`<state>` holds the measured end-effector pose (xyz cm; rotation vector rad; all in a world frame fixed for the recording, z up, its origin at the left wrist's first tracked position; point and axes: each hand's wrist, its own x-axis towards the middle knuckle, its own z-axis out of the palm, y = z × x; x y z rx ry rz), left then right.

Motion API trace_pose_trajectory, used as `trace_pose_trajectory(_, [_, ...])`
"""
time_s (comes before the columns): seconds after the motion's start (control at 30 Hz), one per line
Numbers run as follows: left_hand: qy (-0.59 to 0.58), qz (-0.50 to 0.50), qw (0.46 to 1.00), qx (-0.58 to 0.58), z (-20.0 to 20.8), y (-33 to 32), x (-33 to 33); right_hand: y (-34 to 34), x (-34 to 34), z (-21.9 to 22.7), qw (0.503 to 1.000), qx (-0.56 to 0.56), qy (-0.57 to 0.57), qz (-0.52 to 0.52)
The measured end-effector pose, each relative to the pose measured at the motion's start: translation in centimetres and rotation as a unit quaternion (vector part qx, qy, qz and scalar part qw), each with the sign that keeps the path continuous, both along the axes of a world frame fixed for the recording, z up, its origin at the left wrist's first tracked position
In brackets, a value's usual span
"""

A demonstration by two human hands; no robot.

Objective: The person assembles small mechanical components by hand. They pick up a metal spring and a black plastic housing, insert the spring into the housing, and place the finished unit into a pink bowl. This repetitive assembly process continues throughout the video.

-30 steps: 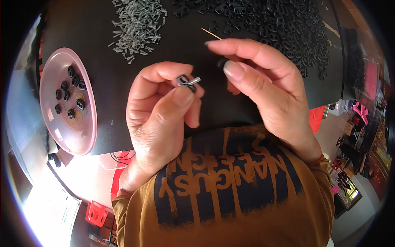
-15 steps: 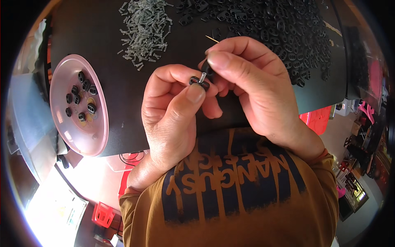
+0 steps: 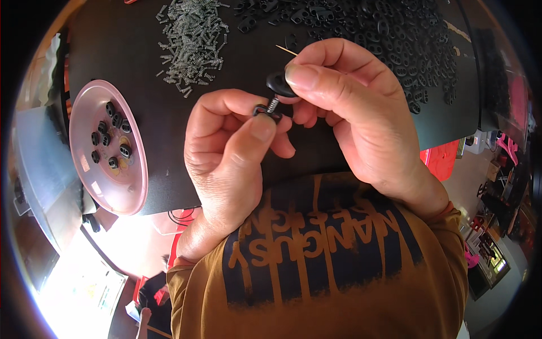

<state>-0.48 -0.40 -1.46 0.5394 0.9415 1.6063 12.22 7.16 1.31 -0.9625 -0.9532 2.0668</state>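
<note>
My left hand [image 3: 226, 144] is closed, pinching a small black cord lock piece [image 3: 259, 109] between thumb and forefinger. A metal spring [image 3: 273, 105] stands up out of that piece, tilted toward the other hand. Just above the spring's free end, my right hand [image 3: 361, 104] grips an oval black cord lock shell [image 3: 277, 84] between thumb and fingertips. The shell's underside faces the spring; whether they touch I cannot tell. A thin pale stick [image 3: 286, 50] shows beside the right forefinger, its other end hidden.
A pink plastic bowl [image 3: 144, 169] with several black cord locks [image 3: 125, 150] stands at the left. Beyond my hands lie a heap of springs [image 3: 195, 42] and a wide pile of black plastic parts [image 3: 395, 39] on the dark table [image 3: 169, 186]. Part of another person [image 3: 153, 296] shows low left.
My hands have drawn slightly apart, and the shell in the right hand has turned to show its oval face. The left hand with the spring piece has shifted slightly left. A person has appeared low left.
</note>
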Motion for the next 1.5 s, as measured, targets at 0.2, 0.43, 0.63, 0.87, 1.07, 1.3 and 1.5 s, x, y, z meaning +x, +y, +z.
trace_pose_trajectory(0.2, [0.038, 0.018, 0.998, -0.038, 0.3, 0.3, 0.5, 0.1, 0.1, -0.1, 0.999, 0.021, 0.025, 0.004])
trace_pose_trajectory(0.43, [0.008, -0.008, 1.0, -0.003, -0.3, 0.1, -0.1, -0.3, -0.1, -0.2, 0.993, 0.113, 0.015, -0.006])
trace_pose_trajectory(0.63, [-0.016, 0.006, 1.0, -0.013, 0.2, 0.2, 0.2, 0.0, 0.3, -0.6, 0.894, 0.428, -0.127, 0.031])
trace_pose_trajectory(0.87, [-0.007, 0.011, 1.0, 0.009, 0.0, 0.3, 0.4, 0.1, 0.2, -1.1, 0.877, 0.458, -0.134, 0.048])
trace_pose_trajectory(1.07, [0.064, -0.011, 0.997, 0.049, -0.2, -0.3, 0.3, 0.3, 0.5, -1.1, 0.912, 0.394, -0.085, 0.073])
trace_pose_trajectory(1.3, [0.088, -0.019, 0.992, 0.091, -0.9, -0.4, -0.1, 1.0, 0.8, -1.3, 0.876, 0.46, -0.082, 0.119])
trace_pose_trajectory(1.5, [0.067, -0.018, 0.993, 0.091, -0.9, -0.6, 0.1, 0.9, 0.7, -1.7, 0.852, 0.506, -0.09, 0.105])
